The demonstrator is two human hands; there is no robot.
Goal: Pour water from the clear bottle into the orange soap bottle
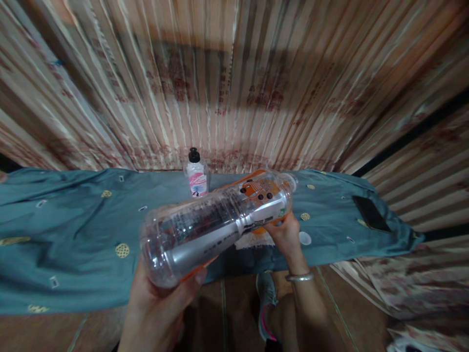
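A large clear plastic bottle [220,220] with an orange and silver label is held tilted above the cloth, its base at the lower left and its neck at the upper right. My left hand [161,303] grips it near the base from below, thumb along the underside. Near the neck, my right hand [287,234] holds the bottle's underside, its fingers partly hidden behind it. Under the bottle, beside my right hand, a whitish piece [252,241] lies on the cloth. A small round white disc [305,238] is just right of my right wrist.
A small clear bottle with a black cap and pink label [197,178] stands at the back of the blue-green cloth [84,215]. On the right lies a dark phone [371,213]. Patterned curtains [234,88] hang behind. A shoe [266,293] shows below.
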